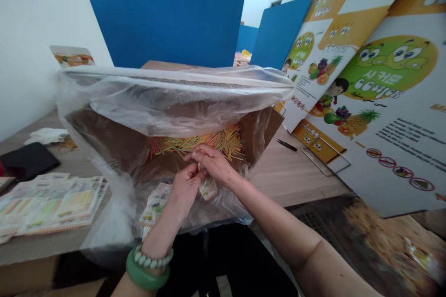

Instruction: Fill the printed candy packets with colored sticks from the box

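Note:
My left hand (185, 186), with green bracelets at its wrist, is closed with thumb and fingers pinched on the top of a small printed packet (208, 189). Against it, my right hand (213, 163) curls its fingers round the same packet, whose lower end hangs beneath. Both hands are over the near side of a cardboard box (261, 132) lined with a see-through plastic bag (114, 102). Thin coloured sticks (223, 143), yellow, orange, green and red, lie loose inside the box. Beside my left forearm rest more printed packets (156, 202) on the plastic.
Rows of filled packets (55, 204) lie on the table at left, near a dark flat object (30, 160) and a white tissue (47, 135). Black tweezers (286, 145) and a wire stand (325, 155) are at right, before large printed cartons (383, 97). Blue partitions (167, 14) stand behind.

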### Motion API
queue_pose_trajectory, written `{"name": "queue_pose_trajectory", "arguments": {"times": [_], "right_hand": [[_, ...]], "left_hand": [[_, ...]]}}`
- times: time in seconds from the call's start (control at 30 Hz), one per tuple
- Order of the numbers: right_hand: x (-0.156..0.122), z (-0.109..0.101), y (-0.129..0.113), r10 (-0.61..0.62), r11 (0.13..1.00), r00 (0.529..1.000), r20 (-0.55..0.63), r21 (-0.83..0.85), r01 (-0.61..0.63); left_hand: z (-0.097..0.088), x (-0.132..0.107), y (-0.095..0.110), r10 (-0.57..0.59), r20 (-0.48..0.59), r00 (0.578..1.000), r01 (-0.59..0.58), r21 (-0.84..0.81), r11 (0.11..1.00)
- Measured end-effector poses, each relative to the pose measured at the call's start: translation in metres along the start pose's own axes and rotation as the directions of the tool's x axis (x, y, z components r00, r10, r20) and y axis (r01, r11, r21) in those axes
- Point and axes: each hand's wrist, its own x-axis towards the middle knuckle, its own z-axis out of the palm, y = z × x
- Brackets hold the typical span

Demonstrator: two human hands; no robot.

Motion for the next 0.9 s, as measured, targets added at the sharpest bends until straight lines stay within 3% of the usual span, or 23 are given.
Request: {"name": "queue_pose_trajectory", "arguments": {"times": [0.1,0.23,0.47,0.7,0.9], "right_hand": [[0.01,-0.005,0.006,0.013,0.999,1.0,0.005,-0.038,-0.013],[0.014,-0.015,0.02,0.026,0.987,0.996,-0.08,0.16,-0.013],[0.012,-0.024,0.043,0.123,0.954,0.968,-0.218,0.294,-0.055],[0.012,-0.019,0.043,0.171,0.95,0.941,-0.292,0.301,-0.079],[0.02,-0.024,0.046,0.198,0.868,0.889,-0.412,0.495,0.036]], "left_hand": [[0.007,0.015,0.002,-0.127,0.008,0.992,0.125,-0.217,0.968],[0.004,0.025,0.001,-0.249,0.019,0.968,0.243,-0.303,0.921],[0.001,0.034,-0.006,-0.237,-0.066,0.969,0.202,-0.334,0.92],[0.013,0.035,-0.006,-0.256,-0.075,0.964,0.225,-0.292,0.93],[0.015,0.035,-0.013,-0.294,-0.147,0.944,0.243,-0.29,0.926]]}}
